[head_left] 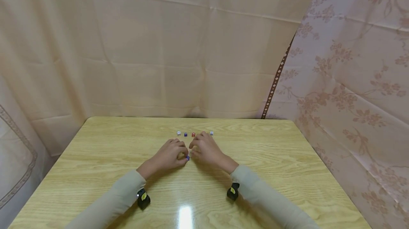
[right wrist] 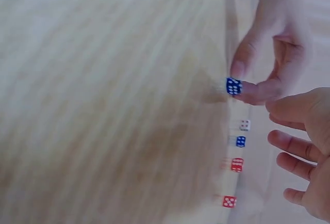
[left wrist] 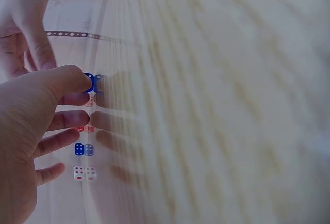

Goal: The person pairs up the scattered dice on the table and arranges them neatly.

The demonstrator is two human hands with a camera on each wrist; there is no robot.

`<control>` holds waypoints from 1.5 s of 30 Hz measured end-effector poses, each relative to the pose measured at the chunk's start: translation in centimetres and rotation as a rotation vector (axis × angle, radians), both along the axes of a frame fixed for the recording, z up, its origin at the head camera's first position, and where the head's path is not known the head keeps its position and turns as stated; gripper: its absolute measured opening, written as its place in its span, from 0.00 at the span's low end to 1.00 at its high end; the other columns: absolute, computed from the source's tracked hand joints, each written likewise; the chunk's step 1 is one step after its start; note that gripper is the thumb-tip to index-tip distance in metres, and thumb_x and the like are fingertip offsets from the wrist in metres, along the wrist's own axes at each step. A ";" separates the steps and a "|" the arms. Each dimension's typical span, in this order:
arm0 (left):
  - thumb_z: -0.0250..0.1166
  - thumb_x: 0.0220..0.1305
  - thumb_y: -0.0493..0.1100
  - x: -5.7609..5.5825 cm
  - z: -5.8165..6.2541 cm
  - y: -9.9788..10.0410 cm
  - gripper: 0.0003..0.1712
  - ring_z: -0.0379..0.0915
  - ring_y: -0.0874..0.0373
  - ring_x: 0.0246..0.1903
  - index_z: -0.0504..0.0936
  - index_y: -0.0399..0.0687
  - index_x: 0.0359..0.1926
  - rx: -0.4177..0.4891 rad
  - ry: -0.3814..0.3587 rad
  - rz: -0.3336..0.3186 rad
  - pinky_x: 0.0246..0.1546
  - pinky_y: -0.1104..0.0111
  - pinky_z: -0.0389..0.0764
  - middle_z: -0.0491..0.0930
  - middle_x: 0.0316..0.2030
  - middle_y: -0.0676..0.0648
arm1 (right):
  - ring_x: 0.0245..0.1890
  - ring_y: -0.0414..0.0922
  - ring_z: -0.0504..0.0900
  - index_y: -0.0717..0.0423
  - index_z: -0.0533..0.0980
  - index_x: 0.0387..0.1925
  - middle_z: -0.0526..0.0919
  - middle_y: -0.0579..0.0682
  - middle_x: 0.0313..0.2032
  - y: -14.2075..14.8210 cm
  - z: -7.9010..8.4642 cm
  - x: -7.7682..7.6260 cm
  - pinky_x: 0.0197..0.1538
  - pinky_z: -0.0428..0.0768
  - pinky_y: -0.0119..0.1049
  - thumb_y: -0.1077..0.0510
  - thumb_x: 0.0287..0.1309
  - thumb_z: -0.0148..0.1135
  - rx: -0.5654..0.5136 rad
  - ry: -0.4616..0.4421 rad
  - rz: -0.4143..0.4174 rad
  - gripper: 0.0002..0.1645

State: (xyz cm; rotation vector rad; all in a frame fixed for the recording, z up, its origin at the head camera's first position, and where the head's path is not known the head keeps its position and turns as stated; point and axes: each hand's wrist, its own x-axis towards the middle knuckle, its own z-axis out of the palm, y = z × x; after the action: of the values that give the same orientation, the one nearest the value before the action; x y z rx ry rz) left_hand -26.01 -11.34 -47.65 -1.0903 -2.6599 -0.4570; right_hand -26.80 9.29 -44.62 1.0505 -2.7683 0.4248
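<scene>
Between thumb and index finger my left hand [head_left: 169, 155] pinches a blue die [right wrist: 233, 86] with white pips, low at the tabletop. Close on its right is my right hand [head_left: 208, 150], fingers spread and loosely bent, holding nothing; in the right wrist view its fingers [right wrist: 294, 146] show apart from the blue die. Beyond the hands stands a row of dice: a white die [head_left: 179, 133], a second blue die [head_left: 185, 134], a red die [head_left: 193, 134] and, to the right, another white die [head_left: 211, 133]. The right wrist view shows another red die [right wrist: 229, 201], hidden behind my right hand in the head view.
The wooden table [head_left: 255, 158] has a glossy top that mirrors the dice and catches a bright light spot near the front. A beige curtain [head_left: 179, 62] hangs behind its far edge, and a flowered curtain [head_left: 358, 80] hangs along the right.
</scene>
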 end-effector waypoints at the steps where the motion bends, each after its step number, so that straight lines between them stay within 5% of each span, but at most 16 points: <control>1: 0.72 0.61 0.48 0.0 0.0 0.0 0.06 0.75 0.57 0.40 0.87 0.53 0.35 -0.002 -0.002 0.000 0.55 0.51 0.76 0.84 0.37 0.54 | 0.48 0.47 0.75 0.50 0.86 0.42 0.85 0.48 0.43 0.0 0.1 -0.1 0.57 0.74 0.48 0.54 0.62 0.71 -0.005 0.006 -0.004 0.08; 16: 0.72 0.60 0.49 -0.1 0.1 0.1 0.05 0.77 0.55 0.42 0.86 0.56 0.34 -0.027 0.008 -0.017 0.55 0.49 0.77 0.84 0.38 0.53 | 0.55 0.54 0.74 0.52 0.82 0.51 0.80 0.55 0.52 -0.3 0.8 -3.2 0.69 0.67 0.56 0.50 0.64 0.68 -0.034 0.102 -0.042 0.17; 34: 0.71 0.62 0.50 0.2 0.3 0.4 0.06 0.76 0.56 0.42 0.86 0.55 0.35 -0.052 -0.005 -0.009 0.54 0.51 0.76 0.83 0.38 0.54 | 0.48 0.51 0.72 0.52 0.84 0.48 0.79 0.55 0.49 -1.1 -1.0 -6.7 0.57 0.72 0.50 0.51 0.60 0.72 -0.025 0.062 -0.073 0.16; 45: 0.69 0.64 0.52 0.1 0.2 0.3 0.06 0.74 0.57 0.42 0.86 0.57 0.36 -0.066 -0.040 0.012 0.56 0.51 0.76 0.82 0.39 0.54 | 0.54 0.53 0.71 0.52 0.83 0.50 0.78 0.55 0.53 -1.9 -1.6 -7.2 0.67 0.66 0.54 0.51 0.64 0.68 0.024 0.002 -0.089 0.15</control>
State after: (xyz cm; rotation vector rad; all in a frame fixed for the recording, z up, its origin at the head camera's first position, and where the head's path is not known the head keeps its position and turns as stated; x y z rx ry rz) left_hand -25.87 -11.01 -47.43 -1.0936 -2.7333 -0.3959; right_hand -33.98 7.39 -46.26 0.9281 -2.8116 0.3791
